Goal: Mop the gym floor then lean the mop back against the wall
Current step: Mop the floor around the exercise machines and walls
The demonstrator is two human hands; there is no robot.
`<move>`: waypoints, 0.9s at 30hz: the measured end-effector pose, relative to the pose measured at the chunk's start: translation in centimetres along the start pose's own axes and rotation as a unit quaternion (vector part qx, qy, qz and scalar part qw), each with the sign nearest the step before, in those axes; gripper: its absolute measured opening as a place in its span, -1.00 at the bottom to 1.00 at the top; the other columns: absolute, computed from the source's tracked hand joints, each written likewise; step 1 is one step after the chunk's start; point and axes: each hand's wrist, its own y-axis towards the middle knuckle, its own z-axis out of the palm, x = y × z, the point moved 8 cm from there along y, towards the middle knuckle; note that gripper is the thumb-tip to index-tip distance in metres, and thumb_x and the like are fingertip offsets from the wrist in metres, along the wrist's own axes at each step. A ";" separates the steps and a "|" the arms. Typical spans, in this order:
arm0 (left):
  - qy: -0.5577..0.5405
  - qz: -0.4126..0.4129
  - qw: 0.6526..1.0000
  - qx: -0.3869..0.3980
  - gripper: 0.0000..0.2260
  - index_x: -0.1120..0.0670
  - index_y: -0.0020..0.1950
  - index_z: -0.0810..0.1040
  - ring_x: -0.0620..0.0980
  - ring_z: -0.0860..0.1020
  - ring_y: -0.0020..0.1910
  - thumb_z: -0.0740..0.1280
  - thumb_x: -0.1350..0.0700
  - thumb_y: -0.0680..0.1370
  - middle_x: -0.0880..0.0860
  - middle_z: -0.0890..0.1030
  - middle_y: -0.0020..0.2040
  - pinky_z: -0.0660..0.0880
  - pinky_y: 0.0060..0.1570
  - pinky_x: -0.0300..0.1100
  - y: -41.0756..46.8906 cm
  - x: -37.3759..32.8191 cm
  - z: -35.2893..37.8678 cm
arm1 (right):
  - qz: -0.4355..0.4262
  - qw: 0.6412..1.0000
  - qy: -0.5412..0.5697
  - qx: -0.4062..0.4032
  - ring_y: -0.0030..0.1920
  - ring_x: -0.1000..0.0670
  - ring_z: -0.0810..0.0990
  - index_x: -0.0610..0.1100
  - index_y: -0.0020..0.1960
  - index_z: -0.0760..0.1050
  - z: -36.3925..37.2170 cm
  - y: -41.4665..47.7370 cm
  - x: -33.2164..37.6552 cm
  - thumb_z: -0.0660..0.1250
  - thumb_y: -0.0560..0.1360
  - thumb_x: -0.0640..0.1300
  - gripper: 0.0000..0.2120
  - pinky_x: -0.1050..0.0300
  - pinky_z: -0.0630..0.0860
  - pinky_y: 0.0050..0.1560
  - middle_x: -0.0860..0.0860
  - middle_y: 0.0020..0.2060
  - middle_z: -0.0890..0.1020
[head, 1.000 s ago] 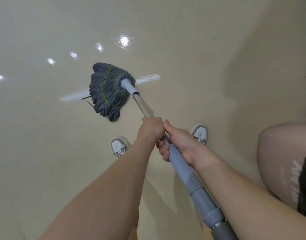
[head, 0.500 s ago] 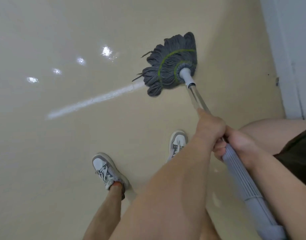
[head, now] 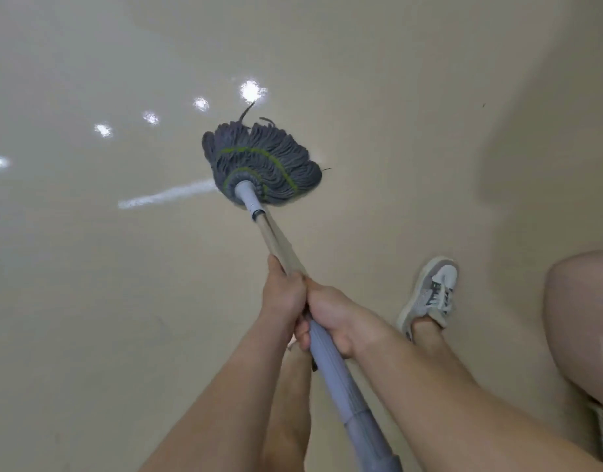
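Observation:
A mop with a grey string head (head: pixel 262 165), banded in green, lies spread flat on the glossy beige floor (head: pixel 88 301) ahead of me. Its handle (head: pixel 279 243) runs back from a grey socket through a metal shaft to a ribbed grey grip. My left hand (head: pixel 283 291) is wrapped around the shaft, higher up toward the head. Right behind it, touching it, my right hand (head: pixel 329 318) grips the top of the ribbed grey sleeve. Both forearms reach in from the bottom edge.
My right foot in a grey-and-white sneaker (head: pixel 429 294) stands to the right of the handle. A bare knee (head: pixel 579 318) shows at the right edge. Ceiling lights reflect as bright spots and a streak (head: pixel 167 195) on the floor. No wall is in view.
The mop head has swung from the right, near the white wall, back toward the left and centre. The wall has left the view. Both hands keep the same grip.

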 end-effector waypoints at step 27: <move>0.213 0.112 0.960 0.141 -0.61 0.24 0.35 0.34 0.24 0.54 0.21 0.22 0.14 0.55 0.25 0.57 0.22 0.46 0.19 -0.04 -12.9 -10.3 42.8 | -0.112 0.957 0.267 -0.024 -0.66 0.11 0.31 -0.06 -0.23 0.42 -41.8 -13.2 0.6 0.21 0.61 0.01 -0.73 0.33 0.31 -0.68 -0.04 -0.51 0.36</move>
